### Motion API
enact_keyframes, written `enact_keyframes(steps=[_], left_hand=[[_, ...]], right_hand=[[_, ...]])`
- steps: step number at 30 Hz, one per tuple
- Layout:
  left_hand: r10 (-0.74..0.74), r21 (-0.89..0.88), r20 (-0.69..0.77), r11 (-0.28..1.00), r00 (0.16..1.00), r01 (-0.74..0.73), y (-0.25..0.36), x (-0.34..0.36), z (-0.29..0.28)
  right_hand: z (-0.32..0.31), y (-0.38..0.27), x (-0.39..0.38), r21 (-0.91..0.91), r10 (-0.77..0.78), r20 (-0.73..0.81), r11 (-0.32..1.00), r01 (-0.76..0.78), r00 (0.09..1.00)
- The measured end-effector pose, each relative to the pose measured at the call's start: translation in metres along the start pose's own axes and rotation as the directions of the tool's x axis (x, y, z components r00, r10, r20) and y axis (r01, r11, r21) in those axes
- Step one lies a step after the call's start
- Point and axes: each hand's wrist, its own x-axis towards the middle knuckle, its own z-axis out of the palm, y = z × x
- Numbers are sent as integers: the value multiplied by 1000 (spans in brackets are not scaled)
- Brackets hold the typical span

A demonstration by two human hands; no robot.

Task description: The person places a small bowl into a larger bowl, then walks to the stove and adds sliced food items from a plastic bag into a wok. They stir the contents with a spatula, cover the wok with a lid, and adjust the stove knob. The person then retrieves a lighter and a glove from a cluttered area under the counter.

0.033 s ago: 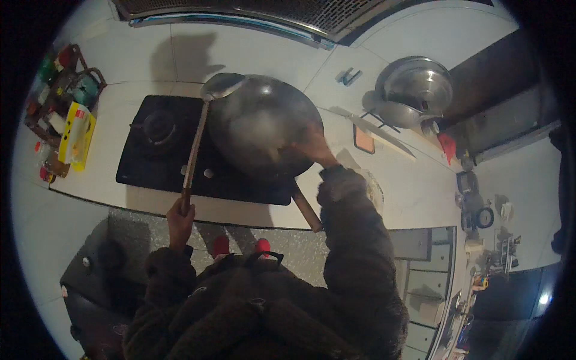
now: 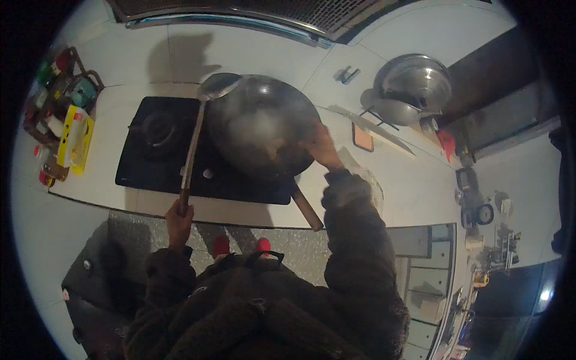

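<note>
My left hand (image 2: 179,221) is closed round the wooden grip of a long-handled ladle (image 2: 221,87). Its metal bowl rests at the far left rim of a dark, steaming wok (image 2: 303,111). The wok sits on the right side of a black gas hob (image 2: 159,174), and its wooden handle points toward me. Over the right part of the wok is my right hand (image 2: 324,149), fingers toward the inside. Steam and dim light blur those fingers, so whether they hold anything is unclear. Something pale lies in the wok, veiled by the steam.
Left of the hob stand a rack of bottles (image 2: 78,90) and a yellow packet (image 2: 77,139). To the right lie a knife (image 2: 390,139) and an orange-brown board (image 2: 362,137). Metal bowls (image 2: 426,75) stand behind them. A range hood (image 2: 258,15) hangs at the back.
My right hand has drawn slightly to the right, toward the wok's rim. The left hand and the ladle have hardly moved.
</note>
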Motion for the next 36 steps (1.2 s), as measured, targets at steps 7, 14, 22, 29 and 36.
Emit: enact_keyframes(steps=[7, 14, 22, 29, 36], left_hand=[[5, 94, 14, 996, 1000, -6, -18, 15, 4], [-107, 47, -28, 993, 994, 108, -8, 21, 37], [-89, 99, -42, 991, 995, 93, -2, -3, 43], [-33, 385, -57, 921, 998, 52, 24, -46, 52], [-115, 141, -50, 982, 992, 122, 30, -48, 66]], right_hand=[[-84, 59, -181, 177, 519, -444, 850, -497, 730], [-73, 182, -298, 238, 851, -390, 462, -854, 352], [-70, 255, -239, -134, 660, -508, 574, -808, 554], [-63, 325, -222, -60, 772, -301, 571, -819, 560], [-86, 323, -260, -288, 708, -208, 616, -733, 675]])
